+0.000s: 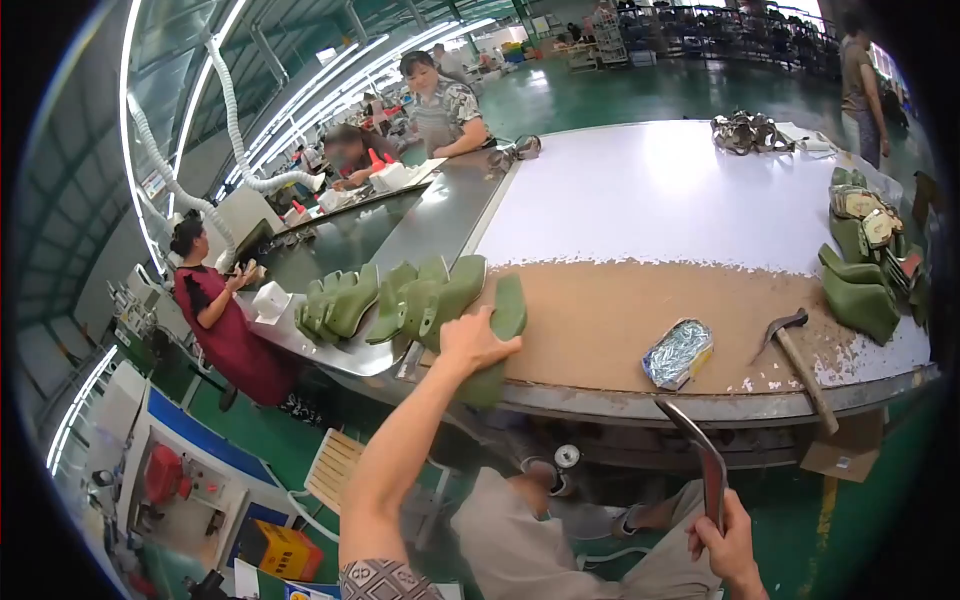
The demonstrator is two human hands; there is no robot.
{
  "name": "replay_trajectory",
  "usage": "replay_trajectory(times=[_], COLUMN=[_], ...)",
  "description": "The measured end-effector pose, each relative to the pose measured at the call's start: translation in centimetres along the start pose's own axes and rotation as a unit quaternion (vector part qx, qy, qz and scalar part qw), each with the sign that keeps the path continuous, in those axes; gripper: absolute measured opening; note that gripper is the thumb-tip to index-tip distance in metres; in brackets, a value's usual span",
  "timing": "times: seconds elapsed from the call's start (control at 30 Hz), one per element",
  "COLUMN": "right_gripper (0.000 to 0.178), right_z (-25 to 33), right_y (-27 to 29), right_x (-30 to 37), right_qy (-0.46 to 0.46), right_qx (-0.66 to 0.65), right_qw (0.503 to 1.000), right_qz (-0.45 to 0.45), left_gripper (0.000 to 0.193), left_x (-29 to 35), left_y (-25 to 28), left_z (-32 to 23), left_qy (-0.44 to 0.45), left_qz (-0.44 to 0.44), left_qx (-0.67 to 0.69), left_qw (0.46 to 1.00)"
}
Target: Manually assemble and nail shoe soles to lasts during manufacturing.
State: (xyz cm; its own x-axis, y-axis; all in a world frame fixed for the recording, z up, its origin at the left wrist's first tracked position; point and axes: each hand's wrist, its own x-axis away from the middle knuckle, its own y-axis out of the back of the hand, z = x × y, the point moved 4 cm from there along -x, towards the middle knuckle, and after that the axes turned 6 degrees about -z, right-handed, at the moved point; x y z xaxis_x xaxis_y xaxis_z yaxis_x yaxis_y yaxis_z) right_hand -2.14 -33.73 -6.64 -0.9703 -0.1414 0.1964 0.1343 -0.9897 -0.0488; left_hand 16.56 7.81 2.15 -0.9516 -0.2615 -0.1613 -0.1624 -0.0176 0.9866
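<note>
My left hand [475, 342] is closed around a green shoe last [509, 305] at the near edge of the table. Part of the last shows above my fingers and part below them. Just left of it, several more green lasts [350, 302] stand in a row along the metal edge. In my right hand [728, 545], low at the right in front of the table, is a curved, flat metal tool [712, 470]. Its long end points up and left, toward the table's edge. My fingers hide the lower part of this tool, so its exact kind does not show.
A hammer [800, 365] and a foil-like package [678, 354] lie on the brown part of the table [590, 320]. More green lasts [860, 290] are piled at the right end. Co-workers sit and stand beyond. A slatted stool [335, 470] is below left.
</note>
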Motion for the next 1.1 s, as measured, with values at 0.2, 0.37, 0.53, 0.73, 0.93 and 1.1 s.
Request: replay_trajectory(times=[0.2, 0.37, 0.53, 0.73, 0.93, 1.1], right_gripper=[0.057, 0.092, 0.082, 0.06, 0.054, 0.027], right_z=[6.5, 9.4, 10.4, 7.5, 5.1, 1.0], right_y=[-7.4, -13.2, -13.3, -15.9, -19.7, -20.1], right_x=[-6.2, -6.5, -8.4, -12.9, -11.9, -13.1], right_qy=[0.083, 0.216, 0.35, 0.434, 0.476, 0.524], right_qx=[-0.041, 0.078, 0.324, 0.382, 0.407, 0.367], right_qw=[0.995, 0.957, 0.861, 0.782, 0.743, 0.758], right_qz=[0.029, 0.178, 0.179, 0.231, 0.234, 0.125], left_gripper=[0.074, 0.087, 0.08, 0.04, 0.054, 0.049], left_x=[11.6, 16.4, 16.0, 14.7, 18.3, 15.3], left_y=[3.6, 2.9, 2.4, -1.6, -4.5, -8.3], left_z=[-6.3, -8.9, -6.0, 0.1, 6.3, 12.6], left_qy=[0.006, -0.017, -0.023, 0.172, 0.24, 0.15], left_qz=[-0.11, -0.147, -0.158, -0.195, -0.182, -0.18], left_qx=[0.421, 0.591, 0.838, 0.918, 0.825, 0.582], left_qw=[0.9, 0.793, 0.521, 0.298, 0.478, 0.779])
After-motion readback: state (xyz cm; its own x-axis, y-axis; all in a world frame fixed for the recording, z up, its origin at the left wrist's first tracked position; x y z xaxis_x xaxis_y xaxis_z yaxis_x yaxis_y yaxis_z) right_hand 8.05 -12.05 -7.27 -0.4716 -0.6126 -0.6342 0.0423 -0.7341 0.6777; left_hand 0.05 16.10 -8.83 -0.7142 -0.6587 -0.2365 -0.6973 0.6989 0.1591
